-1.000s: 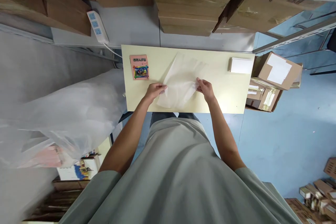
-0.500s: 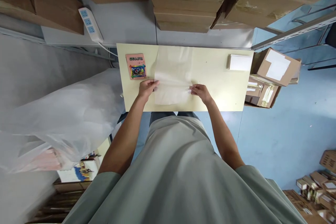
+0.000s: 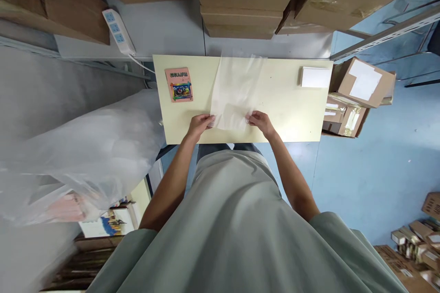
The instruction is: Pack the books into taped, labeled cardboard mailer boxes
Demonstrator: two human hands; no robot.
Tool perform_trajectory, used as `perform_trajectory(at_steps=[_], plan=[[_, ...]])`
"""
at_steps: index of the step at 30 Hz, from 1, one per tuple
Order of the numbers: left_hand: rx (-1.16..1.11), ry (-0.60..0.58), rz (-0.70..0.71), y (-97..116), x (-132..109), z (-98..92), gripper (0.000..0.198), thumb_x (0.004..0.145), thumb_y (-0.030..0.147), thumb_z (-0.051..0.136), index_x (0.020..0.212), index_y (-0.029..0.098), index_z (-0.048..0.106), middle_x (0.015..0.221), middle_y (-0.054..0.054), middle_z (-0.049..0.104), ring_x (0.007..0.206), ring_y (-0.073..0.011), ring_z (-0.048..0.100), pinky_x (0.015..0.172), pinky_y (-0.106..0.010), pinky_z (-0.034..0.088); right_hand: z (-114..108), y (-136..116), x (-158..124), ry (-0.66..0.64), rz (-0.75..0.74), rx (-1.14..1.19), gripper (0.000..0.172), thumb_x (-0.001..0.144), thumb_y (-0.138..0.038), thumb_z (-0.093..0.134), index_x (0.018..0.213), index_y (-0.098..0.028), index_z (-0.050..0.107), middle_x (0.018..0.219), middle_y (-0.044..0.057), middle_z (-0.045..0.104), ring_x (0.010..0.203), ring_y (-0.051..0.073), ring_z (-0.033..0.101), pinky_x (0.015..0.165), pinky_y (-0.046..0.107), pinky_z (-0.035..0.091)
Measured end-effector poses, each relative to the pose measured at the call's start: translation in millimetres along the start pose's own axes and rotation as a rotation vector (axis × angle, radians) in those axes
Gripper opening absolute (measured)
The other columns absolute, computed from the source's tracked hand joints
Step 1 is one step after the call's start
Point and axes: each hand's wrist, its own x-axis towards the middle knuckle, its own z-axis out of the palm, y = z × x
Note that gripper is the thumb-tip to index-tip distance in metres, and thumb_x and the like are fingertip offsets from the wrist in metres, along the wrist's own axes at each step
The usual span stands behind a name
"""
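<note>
1. At the near edge of the pale yellow table (image 3: 295, 114), left hand (image 3: 200, 124) closed in a pinch on the near left corner of the translucent plastic bag (image 3: 237, 87).
2. At the same near edge, right hand (image 3: 260, 122) with thumb and fingers pinched shut on the bag's near right corner.
3. Bag held taut between the two pinches, laid lengthwise over the middle of the table, with its far end at the table's back edge.
4. Near the table's far left corner, a pink picture card (image 3: 179, 84), lying flat and apart from the bag.
5. At the table's far right corner, a white paper stack (image 3: 315, 77), well apart from the bag.
6. Beyond the table's far left corner, a white power strip (image 3: 118, 32) on a grey surface.
7. Just beside the table's right edge, an open cardboard box (image 3: 360, 84) with white sheets on top.
8. Behind the table's back edge, brown cartons (image 3: 240, 7) on a shelf.
9. Left of the table, a large clear plastic sack (image 3: 85, 151), bulging up close to the table's left edge.
</note>
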Motion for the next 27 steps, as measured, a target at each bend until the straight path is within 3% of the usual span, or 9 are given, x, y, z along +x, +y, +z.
perform_trajectory(at_steps=[8,14,21,27], plan=[[0.015,0.06,0.058,-13,-3,-4.0,0.055,0.064,0.065,0.098,0.086,0.019,0.077,0.085,-0.006,0.076,0.086,-0.0207,0.071,0.071,-0.028,0.058,1,19,-12,0.075,0.084,0.02,0.063,0.066,-0.075,0.102,0.074,-0.023,0.066,0.076,0.002,0.075,0.08,0.019,0.077,0.086,0.036,0.07],[0.012,0.048,0.074,-22,-3,-7.3,0.055,0.064,0.065,0.096,0.086,0.018,0.076,0.084,-0.005,0.075,0.083,-0.019,0.07,0.069,-0.027,0.058,13,25,-22,0.003,0.052,0.044,0.061,0.058,-0.067,0.108,0.083,-0.022,0.075,0.082,0.002,0.079,0.082,0.018,0.076,0.089,0.036,0.072],[0.014,0.147,0.13,-26,1,-16.3,0.044,0.066,0.057,0.09,0.085,0.02,0.075,0.081,-0.005,0.075,0.079,-0.0186,0.067,0.066,-0.027,0.056,12,37,-25,0.085,0.096,-0.043,0.063,0.059,-0.067,0.109,0.062,-0.022,0.065,0.061,0.002,0.071,0.06,0.016,0.07,0.068,0.032,0.068],[0.075,0.189,0.16,-26,3,-11.8,0.033,0.074,0.049,0.08,0.086,0.018,0.077,0.082,-0.007,0.077,0.076,-0.02,0.068,0.065,-0.028,0.055,17,46,-39,0.026,0.168,-0.084,0.061,0.07,-0.068,0.106,0.065,-0.023,0.065,0.06,0.005,0.075,0.065,0.023,0.08,0.065,0.033,0.07]])
